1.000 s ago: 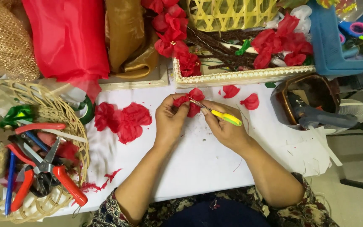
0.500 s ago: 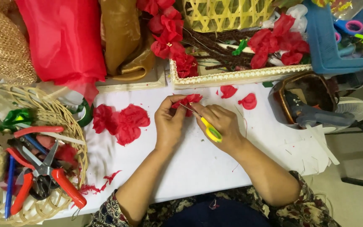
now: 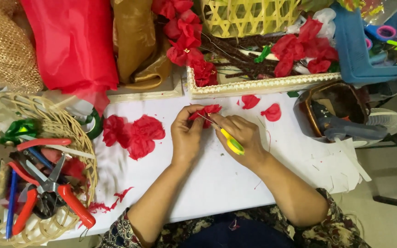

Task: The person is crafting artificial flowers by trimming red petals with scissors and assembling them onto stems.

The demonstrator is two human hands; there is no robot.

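Red, crinkled fabric, a small petal piece (image 3: 206, 111), sits pinched between the thumb and fingers of my left hand (image 3: 187, 138), the grip pressed together on it near the far edge of the white worktop (image 3: 217, 183). My right hand (image 3: 242, 138) is wrapped shut around a slim tool with a yellow-green handle (image 3: 233, 144); its thin metal tip runs up and left from my palm straight into the petal, so the long axis slants from near right to far left and the two hands nearly touch at the fabric. The left hand is the nearer one to the petal; the right reaches it only through the tip.

To my left on the worktop lies a loose heap of soft, ruffled red petals (image 3: 134, 134), and two single cut petals (image 3: 263, 106) lie just beyond my right hand. Along the far edge stands a pale tray with a beaded rim (image 3: 263, 84) holding dark twigs and finished red blooms. At the left edge a woven cane basket (image 3: 65, 126) carries red-handled pliers (image 3: 53, 193) and scissors. Sheer red cloth (image 3: 70, 41) and a golden one are heaped at the far left corner
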